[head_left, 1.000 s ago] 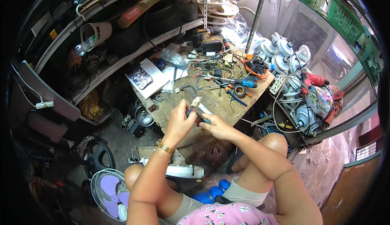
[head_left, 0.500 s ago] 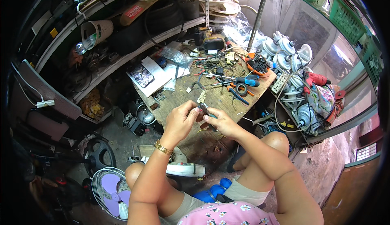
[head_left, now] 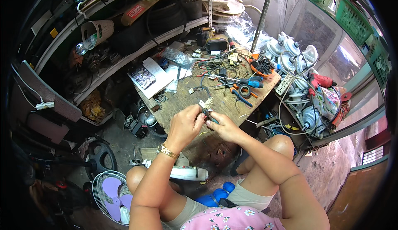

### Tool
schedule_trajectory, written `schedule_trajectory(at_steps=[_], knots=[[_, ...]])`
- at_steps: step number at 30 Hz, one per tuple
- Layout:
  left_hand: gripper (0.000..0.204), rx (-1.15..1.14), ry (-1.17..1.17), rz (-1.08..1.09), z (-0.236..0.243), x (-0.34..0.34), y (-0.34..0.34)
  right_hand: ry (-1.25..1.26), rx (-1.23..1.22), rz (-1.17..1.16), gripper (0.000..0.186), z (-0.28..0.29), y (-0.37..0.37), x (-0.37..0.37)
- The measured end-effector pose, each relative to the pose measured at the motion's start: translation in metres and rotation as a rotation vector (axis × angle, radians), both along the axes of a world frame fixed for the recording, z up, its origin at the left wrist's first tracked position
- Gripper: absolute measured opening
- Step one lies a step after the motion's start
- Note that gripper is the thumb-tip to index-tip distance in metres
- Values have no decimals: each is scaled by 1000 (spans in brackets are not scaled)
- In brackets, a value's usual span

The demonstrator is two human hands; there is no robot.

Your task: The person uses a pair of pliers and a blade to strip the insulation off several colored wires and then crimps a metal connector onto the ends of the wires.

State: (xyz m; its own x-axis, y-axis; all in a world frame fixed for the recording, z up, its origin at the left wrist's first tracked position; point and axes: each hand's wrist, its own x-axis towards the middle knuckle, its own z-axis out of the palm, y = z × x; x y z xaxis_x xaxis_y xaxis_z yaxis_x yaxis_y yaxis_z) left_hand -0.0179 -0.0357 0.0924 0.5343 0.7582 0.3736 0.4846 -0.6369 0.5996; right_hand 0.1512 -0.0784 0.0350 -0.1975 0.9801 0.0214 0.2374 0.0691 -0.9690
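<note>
Over the near part of the wooden tabletop (head_left: 188, 95) my two hands meet. The fingers of my left hand (head_left: 186, 122) are closed at a small cream-coloured part (head_left: 207, 103) that sticks up beyond the fingertips. My right hand (head_left: 224, 127) is closed round a hand tool with dark jaws and a teal handle (head_left: 213, 119), which looks like pliers. The tool's dark end lies against my left fingertips, below the cream part. How the jaws meet the part is hidden by my fingers.
Beyond my hands lie a blue screwdriver (head_left: 252, 83), orange-and-black pliers (head_left: 241, 96), a black tape roll (head_left: 245, 90) and tangled wires (head_left: 226, 69). An orange bowl (head_left: 263, 66) stands at the table's right edge. A white power strip (head_left: 188, 172) and a purple-bladed fan (head_left: 112, 197) are below.
My left hand has turned, its back now facing up more. The cream part has gone from upright to tilted, and the tool shows less between my hands.
</note>
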Motion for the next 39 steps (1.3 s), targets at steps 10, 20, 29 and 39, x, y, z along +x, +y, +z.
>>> schedule_trajectory(at_steps=[10,20,29,39], knots=[[12,277,248,-8,2,1,1,-87,40,-36,23,-5,-3,2],[15,250,268,-6,2,-9,2,-290,164,-108,23,-1,0,-1],[17,310,253,-31,1,-5,8,-284,245,-189,26,-13,3,7],[20,-375,-236,-161,-9,-25,43,-209,109,-270,29,-30,4,30]])
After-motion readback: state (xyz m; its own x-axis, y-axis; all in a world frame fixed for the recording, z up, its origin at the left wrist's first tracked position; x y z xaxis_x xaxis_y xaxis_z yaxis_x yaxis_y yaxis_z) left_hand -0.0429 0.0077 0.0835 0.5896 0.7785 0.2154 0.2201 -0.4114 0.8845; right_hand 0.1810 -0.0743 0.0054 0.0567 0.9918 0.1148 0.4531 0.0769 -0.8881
